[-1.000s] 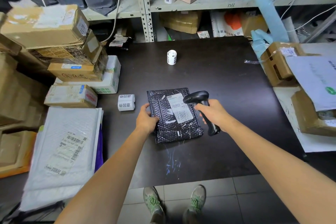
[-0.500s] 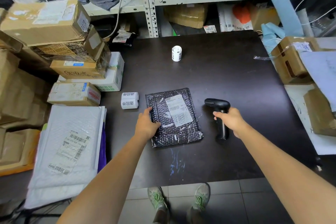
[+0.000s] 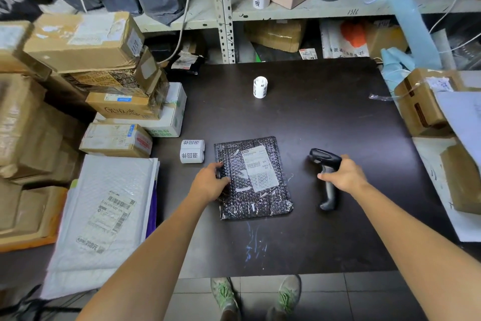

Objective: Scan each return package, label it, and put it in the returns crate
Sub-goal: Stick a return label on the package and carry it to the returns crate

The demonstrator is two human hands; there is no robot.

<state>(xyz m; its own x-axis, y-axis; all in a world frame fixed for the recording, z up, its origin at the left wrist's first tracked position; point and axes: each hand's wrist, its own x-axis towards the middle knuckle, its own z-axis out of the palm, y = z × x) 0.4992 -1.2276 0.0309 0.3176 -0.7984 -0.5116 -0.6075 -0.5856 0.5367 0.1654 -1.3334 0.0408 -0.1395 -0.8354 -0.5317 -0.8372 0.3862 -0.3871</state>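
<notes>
A black bubble-wrap package (image 3: 250, 195) with a white shipping label lies flat on the dark table (image 3: 325, 117). My left hand (image 3: 208, 184) grips its left edge, thumb on top. To the right of the package a black handheld scanner (image 3: 325, 159) rests on the table, its handle pointing toward me. My right hand (image 3: 345, 177) holds the scanner's handle. Two white label rolls (image 3: 192, 151) printed with characters lie just left of the package, and a third roll (image 3: 260, 87) stands farther back.
Cardboard boxes (image 3: 86, 42) are stacked at the table's left, with white padded mailers (image 3: 104, 211) in front of them. More boxes (image 3: 424, 102) and papers sit at the right edge. Metal shelving (image 3: 312, 9) with parcels rises behind the table.
My right hand carried the scanner from above the package's label to the right and lowered it onto the table. My left hand stayed on the package's left edge.
</notes>
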